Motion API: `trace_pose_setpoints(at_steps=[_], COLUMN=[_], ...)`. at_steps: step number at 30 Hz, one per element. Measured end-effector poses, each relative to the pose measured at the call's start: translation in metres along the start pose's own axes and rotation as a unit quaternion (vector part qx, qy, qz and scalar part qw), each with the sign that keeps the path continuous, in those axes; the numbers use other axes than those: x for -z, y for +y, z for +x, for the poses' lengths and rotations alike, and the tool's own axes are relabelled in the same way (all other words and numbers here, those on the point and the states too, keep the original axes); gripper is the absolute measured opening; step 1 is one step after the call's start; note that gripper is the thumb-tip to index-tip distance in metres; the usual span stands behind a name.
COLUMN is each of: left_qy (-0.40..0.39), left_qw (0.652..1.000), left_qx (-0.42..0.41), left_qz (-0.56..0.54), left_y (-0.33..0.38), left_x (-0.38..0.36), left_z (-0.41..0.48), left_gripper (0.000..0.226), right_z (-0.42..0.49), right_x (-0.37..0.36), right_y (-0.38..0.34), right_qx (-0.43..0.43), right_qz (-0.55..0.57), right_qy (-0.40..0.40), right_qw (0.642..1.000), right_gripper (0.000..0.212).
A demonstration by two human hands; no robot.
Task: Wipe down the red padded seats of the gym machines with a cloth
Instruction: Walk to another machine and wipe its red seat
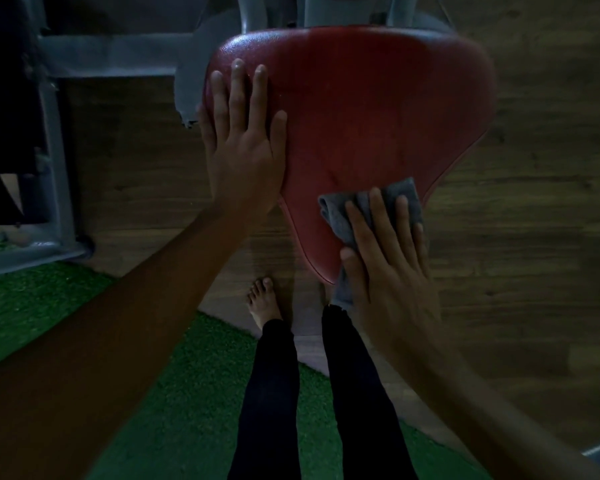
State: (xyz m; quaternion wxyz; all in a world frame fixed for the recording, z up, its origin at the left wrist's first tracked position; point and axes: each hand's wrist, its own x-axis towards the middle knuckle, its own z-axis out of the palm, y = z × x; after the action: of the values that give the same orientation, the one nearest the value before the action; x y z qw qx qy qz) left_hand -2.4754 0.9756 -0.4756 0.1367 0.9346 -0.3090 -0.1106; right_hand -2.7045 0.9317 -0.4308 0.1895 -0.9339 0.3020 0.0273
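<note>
Right hand (388, 258) presses the grey cloth (354, 216) flat, fingers straight, on the red seat (361, 109) at its narrow near tip. Left hand (243, 140) rests flat on the left edge, probably steadying. Seat widens away, so unwiped padding lies ahead.

One wide-angle view, worn on the head, looks almost straight down and slightly forward, close enough that the red seat (378, 116) fills the upper centre of the frame. The person's legs (361, 393) and a bare foot (262, 299) stand at the lower centre, the wooden floor (534, 220) at right and the grey machine frame (111, 58) at upper left.
</note>
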Motion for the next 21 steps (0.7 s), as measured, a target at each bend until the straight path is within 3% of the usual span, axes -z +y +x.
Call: trace_pose_setpoints(at_steps=[3,8,14,21], left_qy=[0.003,0.008,0.006,0.012], left_qw=[1.0,1.0,1.0,1.0], left_qx=[0.0,0.004,0.002,0.002], left_qz=[0.001,0.002,-0.002,0.002], left_y=[0.002,0.001,0.001,0.001], left_x=[0.0,-0.002,-0.001,-0.002], left_z=[0.0,0.0,0.0,0.0], left_gripper=[0.058,0.057,0.057,0.057], right_z=[-0.025,0.023,-0.024,0.045], right_x=[0.004,0.0,0.0,-0.005], right_y=[0.0,-0.008,-0.008,-0.013], right_qx=[-0.013,-0.041,-0.033,-0.035], right_qz=[0.002,-0.007,0.013,-0.027], right_qy=[-0.034,-0.015,-0.03,0.003], right_qw=[0.999,0.999,0.999,0.999], right_gripper=[0.055,0.058,0.058,0.058])
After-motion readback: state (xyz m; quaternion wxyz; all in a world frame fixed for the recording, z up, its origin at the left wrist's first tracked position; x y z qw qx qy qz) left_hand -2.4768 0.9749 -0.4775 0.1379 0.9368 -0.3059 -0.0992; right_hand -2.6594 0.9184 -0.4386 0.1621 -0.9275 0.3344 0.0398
